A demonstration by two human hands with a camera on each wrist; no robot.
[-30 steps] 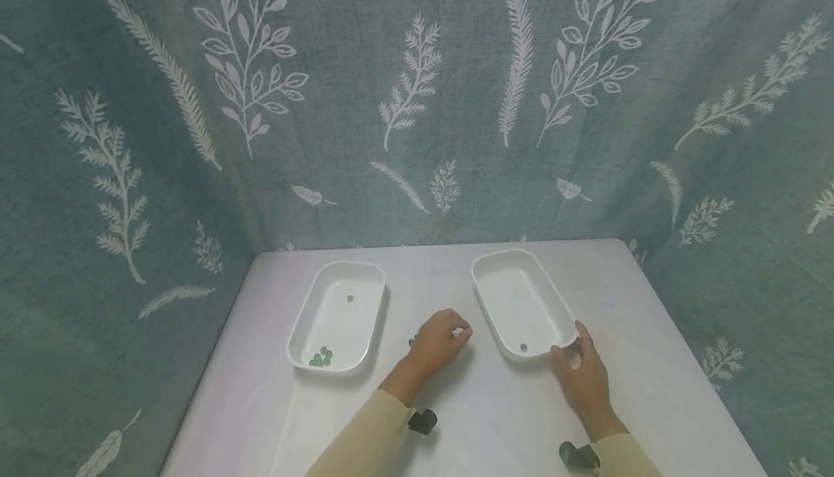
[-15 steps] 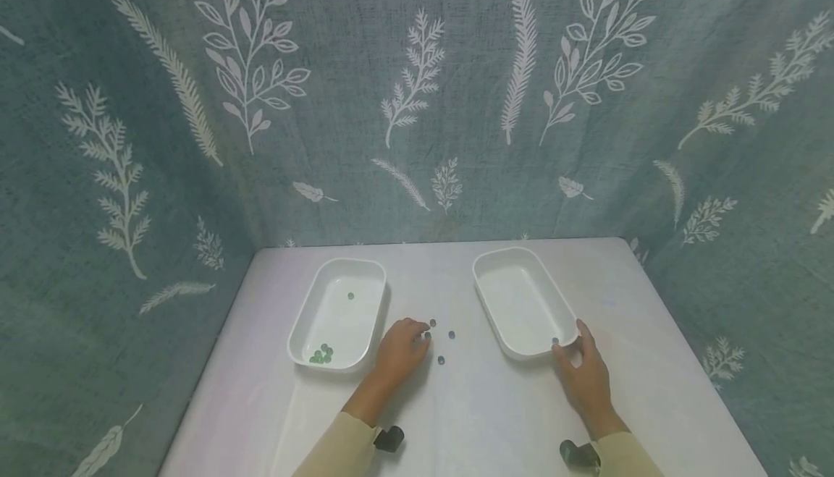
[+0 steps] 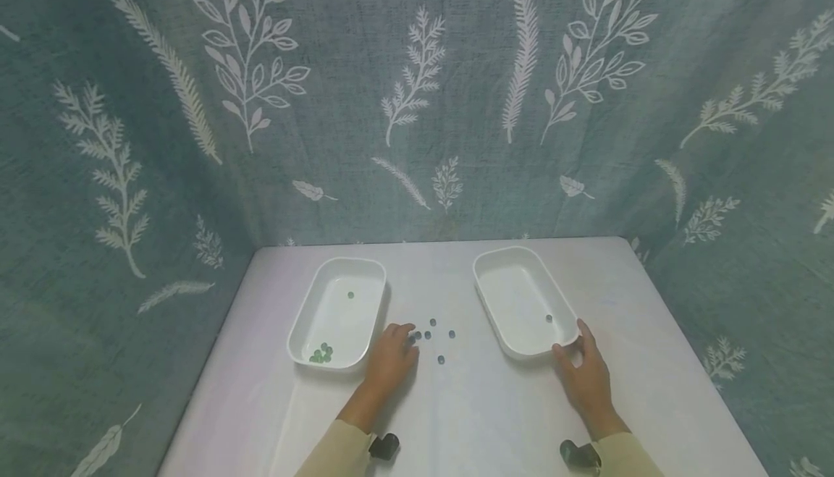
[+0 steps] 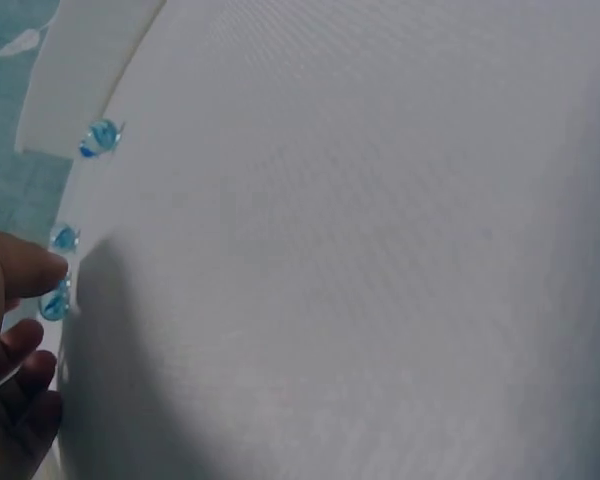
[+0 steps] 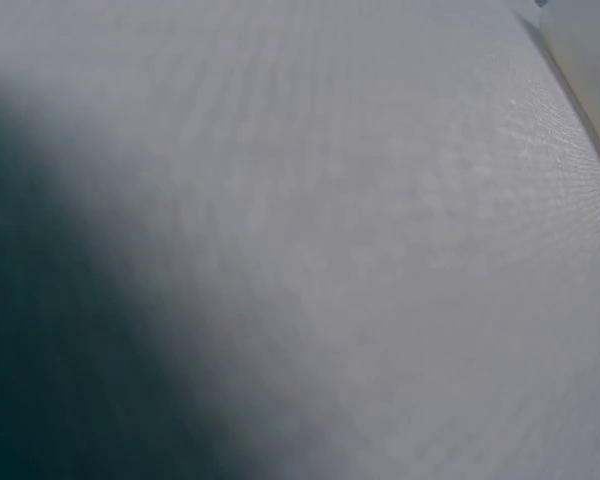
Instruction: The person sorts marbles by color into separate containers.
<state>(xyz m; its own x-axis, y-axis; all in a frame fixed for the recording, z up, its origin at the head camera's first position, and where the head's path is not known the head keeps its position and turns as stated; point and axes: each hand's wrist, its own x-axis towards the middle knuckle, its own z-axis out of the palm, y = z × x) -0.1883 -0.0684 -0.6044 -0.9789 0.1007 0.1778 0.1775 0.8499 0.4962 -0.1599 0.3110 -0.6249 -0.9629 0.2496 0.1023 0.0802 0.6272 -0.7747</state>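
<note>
My left hand [image 3: 389, 362] is low over the table beside the left tray, its thumb and fingertips spread around a blue glass marble [image 3: 412, 339]. In the left wrist view, the thumb overlaps one blue marble [image 4: 54, 304], and another marble [image 4: 64, 238] lies just beyond it. Several more blue marbles [image 3: 428, 335] are scattered to the right of the fingertips. My right hand [image 3: 586, 379] grips the near right corner of the right white tray [image 3: 495, 321]. One blue marble [image 3: 549, 318] is inside that tray. The right wrist view shows none of its fingers.
The left white tray [image 3: 300, 325] holds a cluster of green marbles [image 3: 321, 354] near its front and a single green marble [image 3: 350, 294] farther back. A leaf-patterned curtain [image 3: 352, 100] rises behind the white table [image 3: 495, 419] and along its sides.
My left hand has moved left, away from the right tray, uncovering the scattered blue marbles. Inside the right tray the blue marble has shifted toward the right side. The right hand keeps its place.
</note>
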